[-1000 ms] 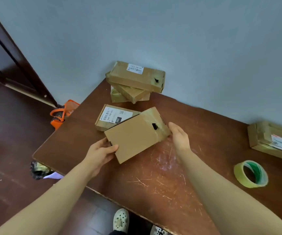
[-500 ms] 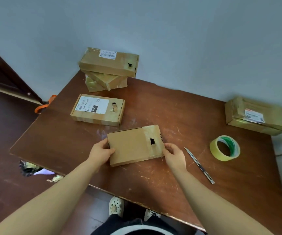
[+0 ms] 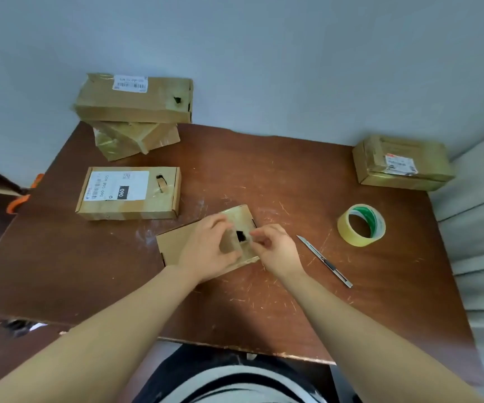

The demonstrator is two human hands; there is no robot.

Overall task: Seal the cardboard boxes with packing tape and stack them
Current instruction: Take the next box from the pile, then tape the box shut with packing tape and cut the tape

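Scratches cover the near part of the brown table [image 3: 95,280] I'm looking down on. Just past them a flat cardboard box [image 3: 176,247] lies near the middle of the tabletop, its right end glossy with tape around a small dark hole. Both hands are on that end. The left hand [image 3: 208,247] lies over the box with its fingers bent. Motion blur smears it, so I cannot tell whether it grips or only presses. The right hand [image 3: 277,248] has its fingers curled, with thumb and forefinger pinching at the taped end just right of the hole.

Right of the hands a slim utility knife [image 3: 325,261] lies at a slant on the table. Further right sits a roll of yellowish packing tape [image 3: 361,225].

Beyond the flat box, to the left, a labelled box [image 3: 130,193] lies with a white shipping label on top, apart from the one under my hands. At the far left corner, against the grey wall [image 3: 264,53], is a stack of taped boxes [image 3: 136,112], the top one sitting across the skewed ones beneath. At the far right corner a lone taped box [image 3: 403,162] carries a small label.
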